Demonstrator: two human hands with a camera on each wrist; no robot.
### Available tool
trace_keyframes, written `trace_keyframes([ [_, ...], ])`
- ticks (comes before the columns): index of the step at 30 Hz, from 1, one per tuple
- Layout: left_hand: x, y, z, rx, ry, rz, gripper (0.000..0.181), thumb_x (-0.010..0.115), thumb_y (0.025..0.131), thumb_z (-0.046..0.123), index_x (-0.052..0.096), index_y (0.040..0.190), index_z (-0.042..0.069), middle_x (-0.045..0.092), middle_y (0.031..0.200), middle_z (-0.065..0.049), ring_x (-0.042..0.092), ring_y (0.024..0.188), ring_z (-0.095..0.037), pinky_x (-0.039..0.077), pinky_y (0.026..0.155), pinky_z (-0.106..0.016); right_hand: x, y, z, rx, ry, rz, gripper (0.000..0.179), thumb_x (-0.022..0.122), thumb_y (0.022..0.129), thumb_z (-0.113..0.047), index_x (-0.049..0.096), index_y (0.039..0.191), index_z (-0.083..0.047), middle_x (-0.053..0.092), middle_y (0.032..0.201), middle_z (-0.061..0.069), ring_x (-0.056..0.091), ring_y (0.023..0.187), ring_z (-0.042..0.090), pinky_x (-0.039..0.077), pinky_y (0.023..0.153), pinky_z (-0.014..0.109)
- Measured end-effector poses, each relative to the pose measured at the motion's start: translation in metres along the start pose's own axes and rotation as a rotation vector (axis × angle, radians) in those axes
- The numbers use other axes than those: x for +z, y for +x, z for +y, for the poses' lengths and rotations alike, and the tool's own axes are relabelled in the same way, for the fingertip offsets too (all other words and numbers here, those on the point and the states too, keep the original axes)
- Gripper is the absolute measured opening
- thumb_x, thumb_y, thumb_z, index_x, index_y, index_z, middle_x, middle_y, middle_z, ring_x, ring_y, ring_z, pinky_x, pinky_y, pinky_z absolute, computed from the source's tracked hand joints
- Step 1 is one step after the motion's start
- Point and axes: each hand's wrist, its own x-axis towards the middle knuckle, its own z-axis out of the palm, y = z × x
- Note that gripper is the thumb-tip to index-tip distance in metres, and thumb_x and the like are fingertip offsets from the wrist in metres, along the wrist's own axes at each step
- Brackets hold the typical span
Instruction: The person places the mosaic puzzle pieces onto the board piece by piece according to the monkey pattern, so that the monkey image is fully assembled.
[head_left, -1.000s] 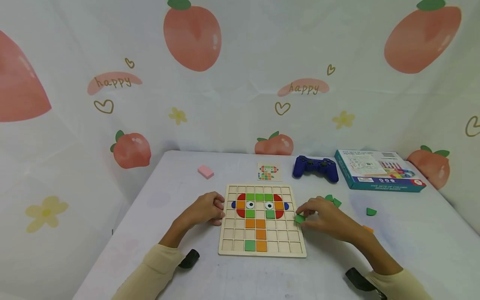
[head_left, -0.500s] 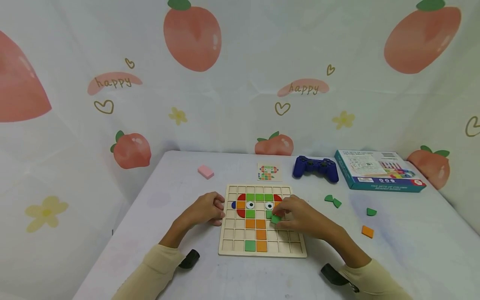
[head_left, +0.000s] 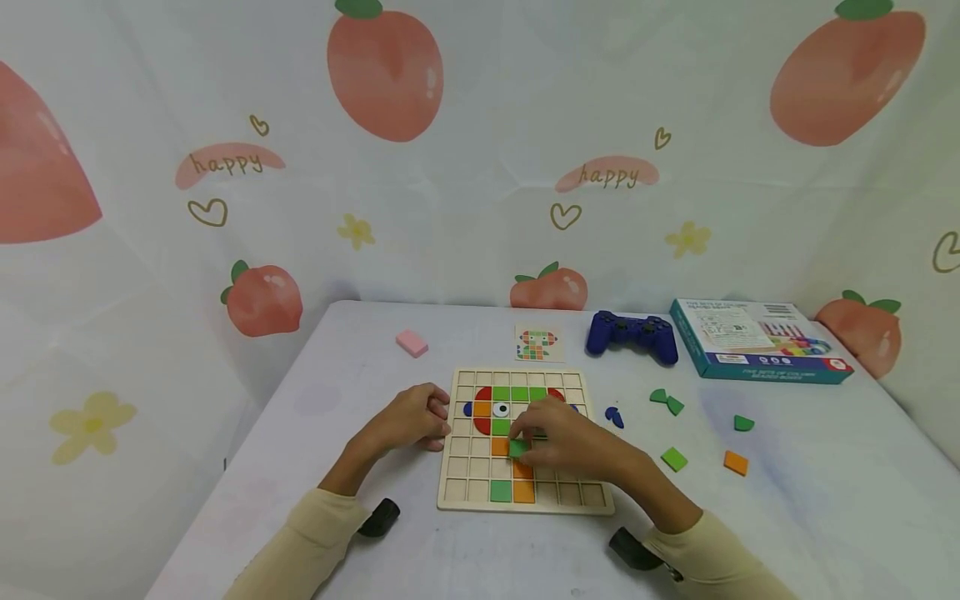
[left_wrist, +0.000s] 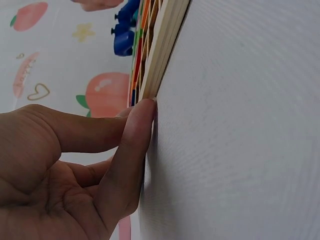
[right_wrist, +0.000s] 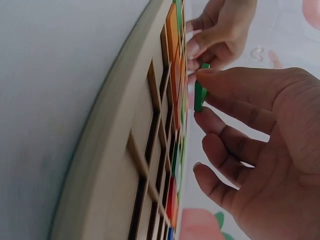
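Note:
A wooden grid board (head_left: 478,469) lies on the table, partly filled with red, orange, green and blue tiles around two eye tiles. My right hand (head_left: 568,437) is over its middle, pinching a green square tile (head_left: 517,449) between thumb and index finger. In the right wrist view that green tile (right_wrist: 199,95) is tilted on edge, apart from the board. At the board's left side my left hand (head_left: 411,414) holds the edge with thumb and fingertips. The left wrist view has the thumb (left_wrist: 136,127) against the board's side. My right hand hides part of the tile pattern.
Loose green pieces (head_left: 674,459), an orange tile (head_left: 736,462) and small blue pieces (head_left: 614,417) lie to the right. Behind the board are a pattern card (head_left: 538,343), a blue game controller (head_left: 632,335), a box (head_left: 757,342) and a pink block (head_left: 412,343).
My right hand has carried the green tile leftward from the board's right edge to its middle. Blue pieces and a light green tile on the right have come into sight. The left hand stays put.

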Motion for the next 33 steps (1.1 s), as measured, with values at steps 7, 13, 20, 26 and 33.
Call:
trace_keyframes([
  [7, 0.0, 0.001, -0.001, 0.001, -0.001, -0.001, 0.042, 0.072, 0.093, -0.004, 0.058, 0.132, -0.008, 0.061, 0.106, -0.013, 0.064, 0.075, -0.017, 0.065, 0.069, -0.029, 0.008, 0.004, -0.013, -0.012, -0.023, -0.031, 0.02, 0.082, 0.093, -0.027, 0.081, 0.111, -0.019, 0.065, 0.094, -0.014, 0.053, 0.096, 0.013, 0.051, 0.084, 0.031],
  [13, 0.0, 0.001, 0.0, 0.004, 0.002, -0.001, 0.042, 0.072, 0.092, -0.004, 0.058, 0.132, -0.008, 0.061, 0.106, -0.013, 0.064, 0.075, -0.016, 0.065, 0.069, -0.029, 0.01, 0.003, -0.018, -0.032, -0.007, -0.048, 0.021, 0.081, 0.094, -0.026, 0.08, 0.114, -0.02, 0.068, 0.104, -0.014, 0.052, 0.102, 0.012, 0.052, 0.09, 0.03],
  [20, -0.001, 0.0, 0.0, 0.001, -0.004, -0.001, 0.043, 0.071, 0.092, -0.004, 0.058, 0.132, -0.008, 0.061, 0.107, -0.014, 0.064, 0.076, -0.017, 0.065, 0.069, -0.029, 0.013, 0.002, -0.021, -0.061, -0.023, -0.052, 0.023, 0.081, 0.095, -0.023, 0.079, 0.117, -0.017, 0.071, 0.111, -0.01, 0.053, 0.11, 0.013, 0.053, 0.103, 0.038],
  [26, -0.001, 0.0, 0.0, -0.011, -0.003, -0.001, 0.043, 0.071, 0.092, -0.004, 0.058, 0.132, -0.008, 0.061, 0.106, -0.013, 0.064, 0.076, -0.017, 0.065, 0.069, -0.029, 0.015, 0.002, -0.019, -0.056, -0.018, -0.055, 0.023, 0.08, 0.096, -0.021, 0.08, 0.119, -0.016, 0.073, 0.113, -0.01, 0.053, 0.109, 0.012, 0.054, 0.101, 0.037],
  [33, 0.0, 0.001, -0.001, -0.013, -0.001, -0.001, 0.043, 0.072, 0.091, -0.004, 0.058, 0.132, -0.007, 0.061, 0.106, -0.013, 0.064, 0.076, -0.017, 0.065, 0.069, -0.028, 0.015, 0.002, -0.018, -0.066, -0.012, -0.061, 0.024, 0.079, 0.096, -0.02, 0.079, 0.119, -0.016, 0.074, 0.113, -0.01, 0.054, 0.108, 0.011, 0.054, 0.099, 0.035],
])
